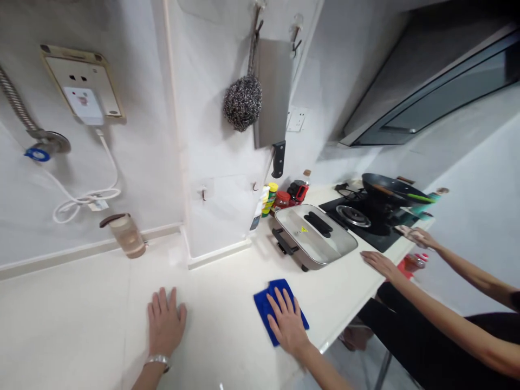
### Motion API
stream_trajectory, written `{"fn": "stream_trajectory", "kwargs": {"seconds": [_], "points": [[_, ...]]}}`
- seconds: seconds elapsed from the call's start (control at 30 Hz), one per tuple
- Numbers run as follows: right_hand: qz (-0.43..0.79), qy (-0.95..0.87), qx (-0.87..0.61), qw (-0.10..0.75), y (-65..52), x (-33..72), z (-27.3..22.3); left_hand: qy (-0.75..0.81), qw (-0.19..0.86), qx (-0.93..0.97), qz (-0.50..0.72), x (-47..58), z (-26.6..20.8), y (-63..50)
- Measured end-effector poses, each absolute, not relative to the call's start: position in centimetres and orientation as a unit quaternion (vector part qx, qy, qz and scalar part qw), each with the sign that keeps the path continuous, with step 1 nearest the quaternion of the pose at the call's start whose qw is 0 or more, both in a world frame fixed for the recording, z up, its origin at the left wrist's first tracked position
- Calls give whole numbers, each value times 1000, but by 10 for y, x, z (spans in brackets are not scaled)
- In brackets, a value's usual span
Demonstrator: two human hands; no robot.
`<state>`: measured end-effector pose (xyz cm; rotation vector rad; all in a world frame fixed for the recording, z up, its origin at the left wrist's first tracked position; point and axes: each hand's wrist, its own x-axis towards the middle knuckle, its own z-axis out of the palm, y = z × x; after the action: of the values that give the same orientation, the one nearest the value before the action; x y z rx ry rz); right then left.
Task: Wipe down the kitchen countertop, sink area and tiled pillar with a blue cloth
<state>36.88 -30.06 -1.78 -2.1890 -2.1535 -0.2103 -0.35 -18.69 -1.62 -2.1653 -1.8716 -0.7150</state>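
My left hand [164,323] lies flat on the white countertop [211,330], fingers stretched out, with nothing under it that I can see. A bracelet circles that wrist. Further right, my right hand [287,322] rests palm down on a folded blue cloth [264,313], its fingers spread over the fabric and not wrapped around it. The cloth sits flat near the counter's front edge. Just beyond it stands a rectangular electric pan [300,249] with a glass lid and black handles.
A co-worker's hand [379,264] rests on the counter; the other hand [418,237] holds a pale cloth by the black stove [371,222]. A wok [390,189] stands there. Several bottles and jars [280,200] line the wall. A cleaver [273,95] and steel scrubber [242,103] hang above; a cup [128,235] stands left.
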Motion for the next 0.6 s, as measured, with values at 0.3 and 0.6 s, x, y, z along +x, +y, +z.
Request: {"fn": "stream_trajectory", "kwargs": {"seconds": [0.3, 0.6], "points": [[-77, -687, -722, 28, -353, 443, -23, -619, 106, -731, -265, -7, -24, -187], [-108, -669, -734, 39, -249, 421, -38, -609, 108, -738, -271, -5, -26, -184]]}}
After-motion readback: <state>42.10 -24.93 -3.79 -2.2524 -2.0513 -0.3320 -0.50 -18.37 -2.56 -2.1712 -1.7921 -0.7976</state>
